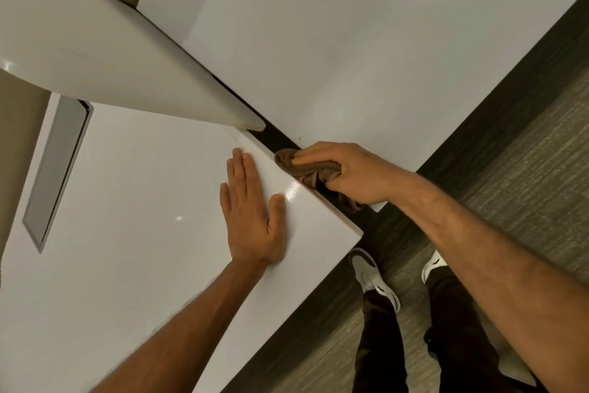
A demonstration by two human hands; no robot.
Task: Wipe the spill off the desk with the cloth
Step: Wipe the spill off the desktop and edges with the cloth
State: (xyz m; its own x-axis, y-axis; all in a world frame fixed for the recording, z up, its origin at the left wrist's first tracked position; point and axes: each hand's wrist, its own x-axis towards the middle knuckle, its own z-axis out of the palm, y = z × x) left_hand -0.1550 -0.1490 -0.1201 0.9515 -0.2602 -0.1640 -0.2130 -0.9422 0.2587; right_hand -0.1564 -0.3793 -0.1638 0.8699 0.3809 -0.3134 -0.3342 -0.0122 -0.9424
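Both hands were at the near corner of the white desk. The left hand lay open and flat on the glossy top, palm down, fingers together and pointing away from the body, thumb spread toward the desk's edge. The right hand was closed around a bunched brown cloth, its fingers curled over the top of the wad and the thumb tucked beneath. That cloth sat in the narrow dark gap between the desk and a second white desk beside it, pressed against the side edge of the nearer top, with a loose fold hanging down under the hand. No spill could be made out on either surface; a tiny dark speck showed on the far desk just beyond the fingers.

A white divider panel rose along the seam between the two desks and ended just short of the hands. A grey rectangular cable hatch was set flush into the nearer desk, well to the left. Below the desk corner, on grey striped carpet, stood the person's two white-and-grey sneakers under dark trousers.
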